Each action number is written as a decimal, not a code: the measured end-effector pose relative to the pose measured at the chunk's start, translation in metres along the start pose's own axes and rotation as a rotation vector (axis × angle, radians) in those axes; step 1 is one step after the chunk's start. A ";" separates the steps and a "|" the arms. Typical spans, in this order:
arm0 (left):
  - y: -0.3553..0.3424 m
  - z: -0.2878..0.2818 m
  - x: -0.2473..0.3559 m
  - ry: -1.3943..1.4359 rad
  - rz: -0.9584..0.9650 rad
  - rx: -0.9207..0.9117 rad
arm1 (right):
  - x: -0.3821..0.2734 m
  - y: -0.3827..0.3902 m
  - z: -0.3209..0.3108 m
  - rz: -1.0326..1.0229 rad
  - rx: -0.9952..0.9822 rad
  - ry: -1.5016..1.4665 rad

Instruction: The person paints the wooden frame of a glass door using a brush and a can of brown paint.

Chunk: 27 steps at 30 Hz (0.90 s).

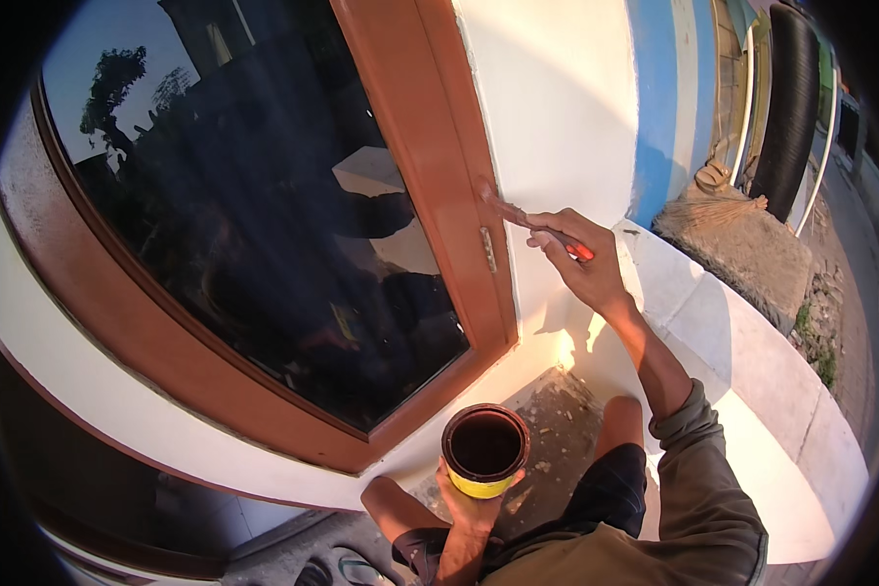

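My right hand (584, 256) is closed round the handle of a paintbrush (518, 214), which has an orange-red end. The bristles touch the outer edge of a reddish-brown window frame (439, 166), a little above a metal hinge (487, 249). Low in the middle, my left hand (472, 508) grips a yellow paint can (481, 485) from below and around its side. The can is open at the top, and dark brown paint (485, 442) shows inside its stained rim.
Dark glass (264, 225) fills the frame. A white wall (562, 107) meets the frame's right side, and a pale tiled ledge (752, 361) curves along the right. Beyond stand a black ribbed pipe (789, 117) and a rough concrete block (742, 254). Sandals (361, 566) lie at the bottom.
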<state>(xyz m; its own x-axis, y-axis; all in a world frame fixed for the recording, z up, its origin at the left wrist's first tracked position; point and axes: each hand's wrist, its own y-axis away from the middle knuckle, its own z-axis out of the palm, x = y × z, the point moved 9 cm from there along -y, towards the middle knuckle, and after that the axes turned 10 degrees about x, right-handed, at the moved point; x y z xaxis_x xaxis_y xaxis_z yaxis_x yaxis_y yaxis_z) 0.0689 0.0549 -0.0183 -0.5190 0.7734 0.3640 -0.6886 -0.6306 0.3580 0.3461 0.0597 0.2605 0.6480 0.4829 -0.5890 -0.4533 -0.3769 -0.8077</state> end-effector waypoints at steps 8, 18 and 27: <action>0.003 0.004 0.000 -0.025 0.002 -0.010 | -0.018 -0.036 -0.007 0.091 -0.049 0.030; 0.004 -0.001 -0.003 -0.007 0.016 0.047 | -0.108 -0.165 -0.005 -0.199 0.044 0.047; 0.001 -0.009 -0.001 -0.003 -0.006 0.047 | -0.156 -0.216 -0.002 -0.373 0.066 0.115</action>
<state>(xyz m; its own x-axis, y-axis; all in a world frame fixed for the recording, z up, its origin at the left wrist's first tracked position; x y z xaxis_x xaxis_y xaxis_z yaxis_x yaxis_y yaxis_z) 0.0647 0.0539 -0.0260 -0.5135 0.7767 0.3648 -0.6667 -0.6288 0.4003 0.3437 0.0639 0.5268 0.8383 0.4840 -0.2510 -0.2097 -0.1386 -0.9679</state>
